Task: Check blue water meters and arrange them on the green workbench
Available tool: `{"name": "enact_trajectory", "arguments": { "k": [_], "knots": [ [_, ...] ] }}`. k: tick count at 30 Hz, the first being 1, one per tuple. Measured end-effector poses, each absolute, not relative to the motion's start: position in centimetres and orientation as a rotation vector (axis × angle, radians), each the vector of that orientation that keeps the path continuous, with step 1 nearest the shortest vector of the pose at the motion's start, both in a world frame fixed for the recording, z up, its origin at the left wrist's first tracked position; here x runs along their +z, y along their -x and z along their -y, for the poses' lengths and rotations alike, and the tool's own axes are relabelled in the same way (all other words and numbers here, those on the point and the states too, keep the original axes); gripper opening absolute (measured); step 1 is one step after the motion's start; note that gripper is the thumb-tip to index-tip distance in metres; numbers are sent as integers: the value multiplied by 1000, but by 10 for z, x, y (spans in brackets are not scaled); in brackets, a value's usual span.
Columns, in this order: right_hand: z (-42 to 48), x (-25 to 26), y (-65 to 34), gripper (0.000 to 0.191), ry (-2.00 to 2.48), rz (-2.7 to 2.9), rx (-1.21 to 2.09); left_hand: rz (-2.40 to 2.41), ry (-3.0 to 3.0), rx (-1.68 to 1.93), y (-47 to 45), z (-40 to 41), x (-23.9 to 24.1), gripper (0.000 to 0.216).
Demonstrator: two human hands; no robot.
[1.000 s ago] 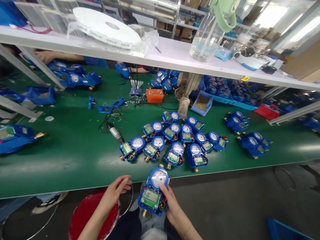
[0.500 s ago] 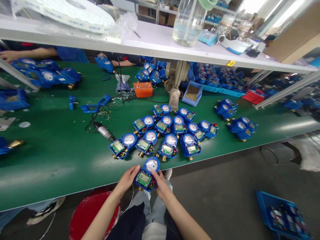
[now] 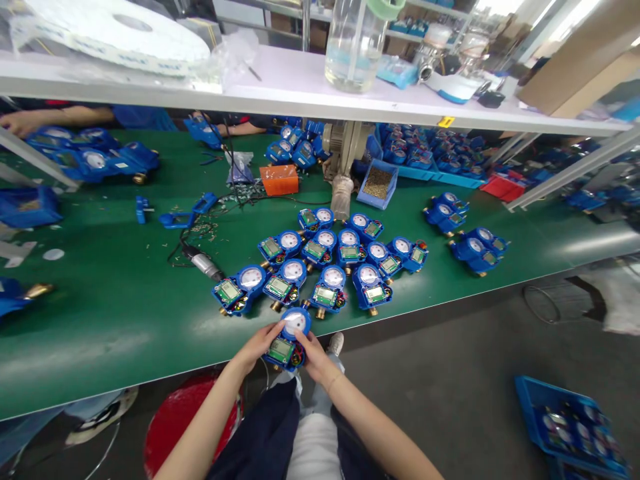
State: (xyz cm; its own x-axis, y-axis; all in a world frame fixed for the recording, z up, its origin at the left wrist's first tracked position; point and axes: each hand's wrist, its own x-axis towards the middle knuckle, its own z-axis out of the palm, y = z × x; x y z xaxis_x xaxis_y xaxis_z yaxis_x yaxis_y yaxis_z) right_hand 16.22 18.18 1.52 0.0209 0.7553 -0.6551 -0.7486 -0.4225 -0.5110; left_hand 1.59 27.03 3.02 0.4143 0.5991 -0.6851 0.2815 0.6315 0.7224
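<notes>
A blue water meter (image 3: 283,348) with a round white dial and an uncovered green circuit board is held at the bench's front edge. My left hand (image 3: 259,343) grips its left side, the thumb reaching over the dial's rim. On the opposite side my right hand (image 3: 314,353) is closed round the casing, thumb near the dial. Just beyond it, several similar meters lie grouped on the green bench, the closest being one meter (image 3: 327,291) with its brass fitting toward me. A power screwdriver (image 3: 204,262) lies left of the group.
An orange box (image 3: 279,180) and a tray of small screws (image 3: 377,183) stand behind the meters. Overhead runs a white shelf (image 3: 290,73) with a water jar (image 3: 353,53). A co-worker's arm (image 3: 55,120) shows at far left. A red stool (image 3: 187,423) stands below the bench.
The held meter sits slightly farther up and left in view. My left hand has shifted up toward its dial. The whole view has moved a little; the other meters keep their arrangement.
</notes>
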Motion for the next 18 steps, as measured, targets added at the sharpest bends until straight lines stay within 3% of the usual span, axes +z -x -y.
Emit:
{"name": "enact_trajectory", "arguments": {
  "k": [9, 18],
  "knots": [
    [-170, 23, -202, 46, 1212, 55, 1765, -1237, -894, 271, -31, -269, 24, 74],
    [-184, 16, -288, 57, 1294, -73, 1482, -1259, -826, 279, -33, -267, 19, 68]
  ]
}}
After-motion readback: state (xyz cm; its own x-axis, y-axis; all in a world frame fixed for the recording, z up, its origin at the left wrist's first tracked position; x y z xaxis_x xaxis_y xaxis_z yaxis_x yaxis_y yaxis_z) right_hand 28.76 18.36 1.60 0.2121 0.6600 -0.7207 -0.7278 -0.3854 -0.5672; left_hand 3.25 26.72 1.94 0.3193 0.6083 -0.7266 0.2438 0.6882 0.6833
